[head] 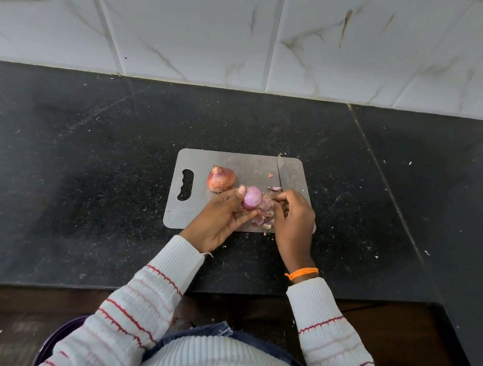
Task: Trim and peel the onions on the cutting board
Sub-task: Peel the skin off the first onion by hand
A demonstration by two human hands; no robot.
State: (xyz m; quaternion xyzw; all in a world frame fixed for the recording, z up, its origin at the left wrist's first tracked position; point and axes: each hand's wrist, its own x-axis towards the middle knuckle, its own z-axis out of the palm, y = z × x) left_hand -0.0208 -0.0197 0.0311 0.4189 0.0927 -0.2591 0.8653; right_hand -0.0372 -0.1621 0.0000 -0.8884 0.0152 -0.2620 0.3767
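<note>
Your left hand (pixel 223 215) grips the glossy pink peeled onion (pixel 252 197) above the grey cutting board (pixel 247 166), long axis toward the wall. Your right hand (pixel 293 217) pinches papery purple skins (pixel 264 212). The unpeeled brown onion (pixel 220 178) points its tip up-left. The steel knife (pixel 282 174) lies flat, tip toward the wall.

Colours on the black speckled desk

The desk (pixel 94 173) is black with pale flecks; the cutting board (pixel 235 165) is plain grey. One onion (pixel 221 178) is reddish-brown, the peeled onion (pixel 252 197) pale pink-purple, the peelings (pixel 263 215) purplish. The sleeves (pixel 143 295) are white, ribbed, with red stripes; the wristband (pixel 302 273) is orange. The wall tiles (pixel 328 46) are white with brownish veins.
</note>
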